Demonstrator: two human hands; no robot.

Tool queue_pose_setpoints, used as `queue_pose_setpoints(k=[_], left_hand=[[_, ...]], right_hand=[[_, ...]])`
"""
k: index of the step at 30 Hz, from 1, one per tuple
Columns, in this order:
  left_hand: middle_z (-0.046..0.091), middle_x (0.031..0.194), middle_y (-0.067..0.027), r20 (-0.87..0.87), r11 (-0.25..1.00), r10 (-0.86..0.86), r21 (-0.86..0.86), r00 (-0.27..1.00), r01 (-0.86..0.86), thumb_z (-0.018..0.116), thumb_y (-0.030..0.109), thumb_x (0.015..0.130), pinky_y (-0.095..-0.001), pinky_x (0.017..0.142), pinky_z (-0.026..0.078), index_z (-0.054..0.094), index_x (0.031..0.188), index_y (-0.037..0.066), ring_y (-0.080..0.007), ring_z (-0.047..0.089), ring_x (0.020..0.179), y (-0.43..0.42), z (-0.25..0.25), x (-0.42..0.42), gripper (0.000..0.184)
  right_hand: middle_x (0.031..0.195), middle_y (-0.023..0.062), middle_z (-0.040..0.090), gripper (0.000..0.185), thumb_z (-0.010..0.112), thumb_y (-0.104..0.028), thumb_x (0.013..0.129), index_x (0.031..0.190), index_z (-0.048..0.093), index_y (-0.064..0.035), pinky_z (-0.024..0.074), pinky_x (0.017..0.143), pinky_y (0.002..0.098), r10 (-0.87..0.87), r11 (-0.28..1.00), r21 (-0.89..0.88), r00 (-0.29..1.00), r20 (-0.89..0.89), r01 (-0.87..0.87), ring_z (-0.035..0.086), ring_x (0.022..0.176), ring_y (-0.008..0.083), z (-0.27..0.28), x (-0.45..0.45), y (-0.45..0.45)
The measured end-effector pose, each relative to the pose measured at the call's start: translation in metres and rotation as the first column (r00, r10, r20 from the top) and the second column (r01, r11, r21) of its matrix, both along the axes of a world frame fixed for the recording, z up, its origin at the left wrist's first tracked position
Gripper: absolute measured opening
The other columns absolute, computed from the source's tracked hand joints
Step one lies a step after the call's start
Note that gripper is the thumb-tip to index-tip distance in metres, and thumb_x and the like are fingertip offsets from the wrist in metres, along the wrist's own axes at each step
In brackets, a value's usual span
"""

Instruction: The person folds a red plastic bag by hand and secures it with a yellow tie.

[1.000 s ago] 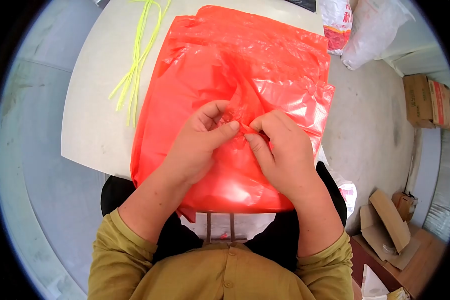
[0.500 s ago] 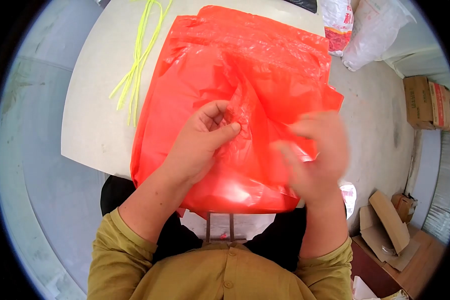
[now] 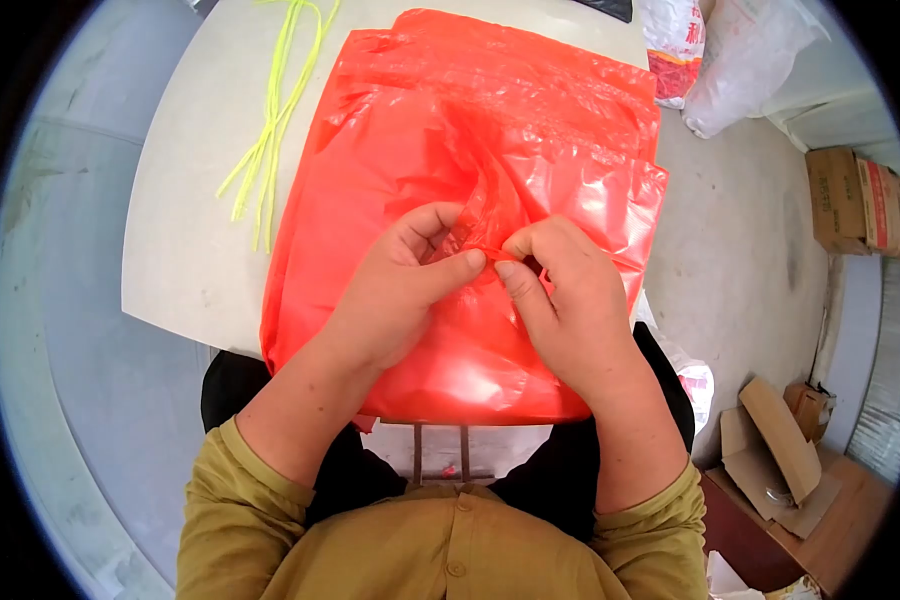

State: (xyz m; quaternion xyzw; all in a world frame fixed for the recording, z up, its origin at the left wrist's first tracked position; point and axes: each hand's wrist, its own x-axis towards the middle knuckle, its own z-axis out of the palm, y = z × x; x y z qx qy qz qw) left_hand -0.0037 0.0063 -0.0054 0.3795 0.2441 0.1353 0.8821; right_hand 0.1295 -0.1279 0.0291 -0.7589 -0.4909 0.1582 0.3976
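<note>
Hands (image 3: 388, 285) (image 3: 573, 300), two, on red plastic (image 3: 470, 150)

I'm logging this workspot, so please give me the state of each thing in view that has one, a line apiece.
Red plastic: spread on the table, wrinkled, bunched near its middle.
Left hand: pinching the bunched part.
Right hand: pinching the bunched part.
Yellow strings: lying loose in a bunch.
Carton: open, flap raised.
Boxes: side by side; can't tell whether sealed.
</note>
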Motion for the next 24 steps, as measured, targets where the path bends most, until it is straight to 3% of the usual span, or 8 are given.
queue_pose_setpoints(k=[5, 8, 11, 14, 16, 19, 24], left_hand=[[0.069, 0.114, -0.0017, -0.027, 0.999, 0.047, -0.008, 0.999, -0.047, 0.069, -0.003, 0.095, -0.0266, 0.095, 0.053, 0.064, 0.124, 0.005, -0.011, 0.065, 0.104, -0.001, -0.002, 0.0, 0.03], [0.068, 0.114, -0.0005, -0.039, 1.0, 0.009, -0.024, 0.999, -0.01, 0.07, -0.004, 0.094, -0.026, 0.094, 0.053, 0.065, 0.123, 0.006, -0.0105, 0.064, 0.103, 0.001, 0.004, 0.002, 0.031], [0.067, 0.114, -0.0003, -0.027, 1.0, 0.028, -0.013, 0.999, -0.029, 0.07, -0.004, 0.094, -0.026, 0.094, 0.053, 0.065, 0.122, 0.006, -0.0101, 0.064, 0.103, 0.0, 0.001, 0.001, 0.03], [0.067, 0.114, -0.0004, -0.016, 1.0, 0.016, 0.009, 1.0, -0.016, 0.07, -0.002, 0.095, -0.0263, 0.094, 0.053, 0.065, 0.122, 0.006, -0.0098, 0.063, 0.103, 0.0, -0.002, 0.001, 0.028], [0.067, 0.113, -0.0012, 0.013, 0.999, 0.023, -0.033, 1.0, -0.022, 0.07, 0.0, 0.096, -0.026, 0.093, 0.053, 0.065, 0.121, 0.006, -0.0098, 0.063, 0.103, 0.001, -0.006, -0.001, 0.026], [0.067, 0.112, -0.0013, 0.01, 0.997, 0.043, -0.062, 0.999, -0.042, 0.071, 0.002, 0.096, -0.0256, 0.093, 0.053, 0.065, 0.121, 0.006, -0.0095, 0.062, 0.103, -0.001, -0.005, -0.001, 0.026], [0.067, 0.114, -0.0015, 0.004, 0.998, 0.035, -0.054, 0.999, -0.035, 0.071, 0.0, 0.095, -0.0255, 0.092, 0.053, 0.064, 0.122, 0.006, -0.0097, 0.063, 0.103, 0.001, 0.0, -0.001, 0.028]], right_hand=[[0.095, 0.0131, 0.066, 0.012, 0.07, -0.011, 0.093, 0.101, 0.064, -0.0033, 0.0525, 0.078, 0.0426, -0.057, 0.998, 0.037, 0.995, -0.076, 0.06, 0.064, 0.085, 0.0345, 0.0, 0.011, -0.008], [0.095, 0.0122, 0.067, 0.013, 0.072, -0.011, 0.092, 0.101, 0.065, -0.0037, 0.0521, 0.081, 0.0433, -0.294, 0.949, 0.11, 0.956, -0.028, 0.295, 0.063, 0.085, 0.0336, 0.009, 0.029, -0.013], [0.096, 0.0109, 0.067, 0.02, 0.077, -0.012, 0.087, 0.101, 0.065, -0.0044, 0.0511, 0.079, 0.0429, -0.407, 0.864, 0.428, 0.868, 0.285, 0.264, 0.063, 0.087, 0.0317, 0.018, 0.04, -0.016], [0.1, 0.0114, 0.066, 0.031, 0.083, -0.015, 0.081, 0.103, 0.063, -0.0048, 0.0501, 0.077, 0.043, -0.05, 0.954, 0.282, 0.877, 0.478, -0.099, 0.062, 0.089, 0.0316, 0.015, 0.026, -0.019], [0.099, 0.0119, 0.063, 0.037, 0.086, -0.018, 0.076, 0.101, 0.061, -0.0052, 0.0491, 0.075, 0.044, 0.068, 0.987, 0.111, 0.931, 0.359, -0.115, 0.061, 0.09, 0.0327, 0.013, 0.005, -0.005], [0.094, 0.0132, 0.061, 0.035, 0.085, -0.017, 0.076, 0.097, 0.06, -0.006, 0.049, 0.075, 0.0448, 0.061, 0.998, -0.017, 0.973, 0.221, -0.058, 0.061, 0.09, 0.0347, 0.005, -0.005, 0.0], [0.087, 0.0127, 0.061, 0.021, 0.078, -0.011, 0.083, 0.093, 0.061, -0.005, 0.05, 0.07, 0.0459, 0.003, 0.998, 0.064, 0.983, 0.181, -0.015, 0.062, 0.083, 0.0346, -0.001, -0.001, 0.003]])
